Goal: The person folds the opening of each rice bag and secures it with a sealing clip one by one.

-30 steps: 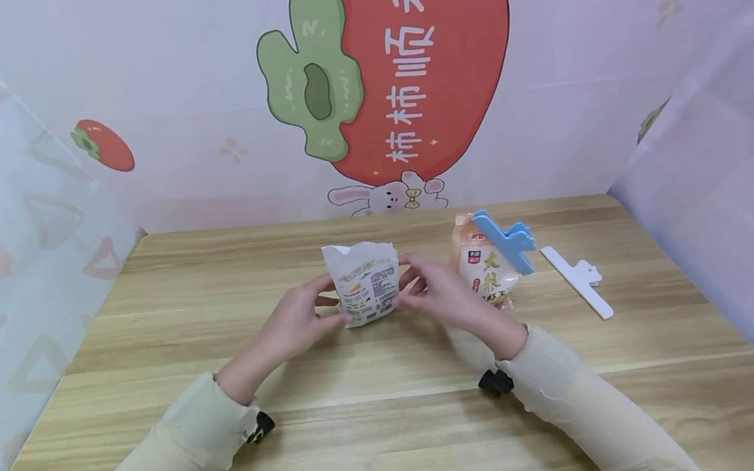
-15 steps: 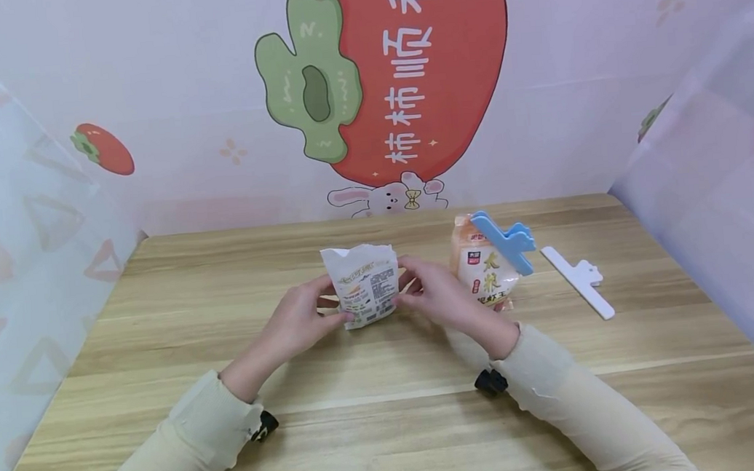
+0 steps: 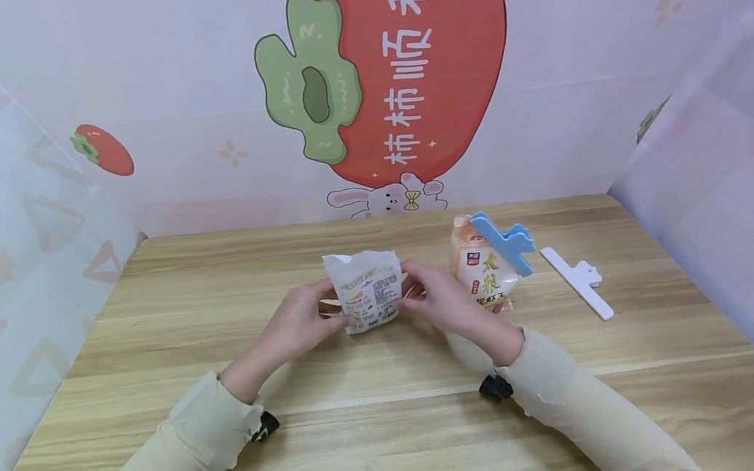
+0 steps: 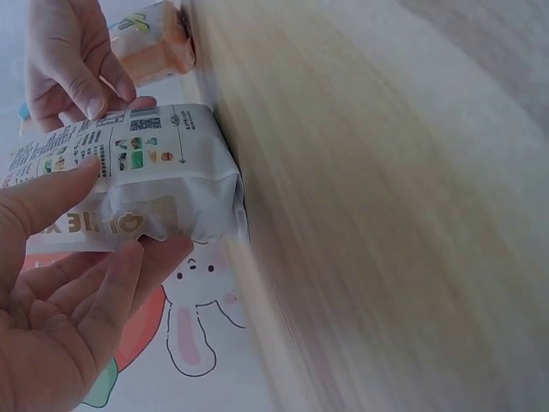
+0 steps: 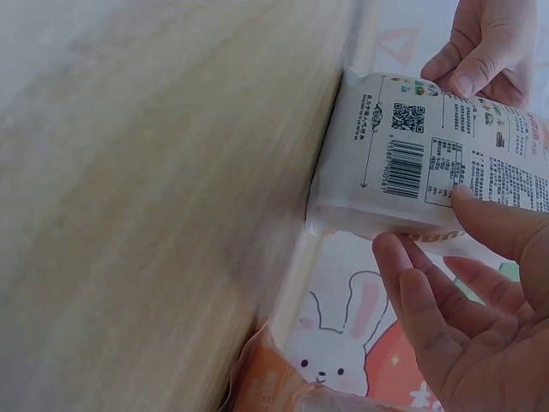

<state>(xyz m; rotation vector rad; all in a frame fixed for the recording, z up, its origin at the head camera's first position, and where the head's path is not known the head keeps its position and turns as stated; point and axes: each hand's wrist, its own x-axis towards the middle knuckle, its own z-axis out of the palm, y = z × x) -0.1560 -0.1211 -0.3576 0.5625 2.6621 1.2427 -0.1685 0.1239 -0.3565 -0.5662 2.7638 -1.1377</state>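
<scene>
A white printed paper packet (image 3: 369,294) stands upright on the table between my two hands. My left hand (image 3: 300,315) holds its left side, thumb on the front face and the other fingers at the side and behind. On the right side my right hand (image 3: 436,293) holds it the same way. In the left wrist view the packet (image 4: 171,163) shows small food pictures on its face. The right wrist view shows a barcode and a QR code on the packet (image 5: 377,146), whose bottom is at the tabletop.
Right of the packet stands an orange-and-white food bag (image 3: 477,261) with a blue clip (image 3: 505,245) across its top corner. Farther right a white clip (image 3: 577,280) lies on the wooden table (image 3: 390,424). Printed sheets (image 3: 196,95) enclose the back and sides.
The packet and both hands have shifted very slightly toward me. Both hands keep their hold on it. The bag and the clips have not moved.
</scene>
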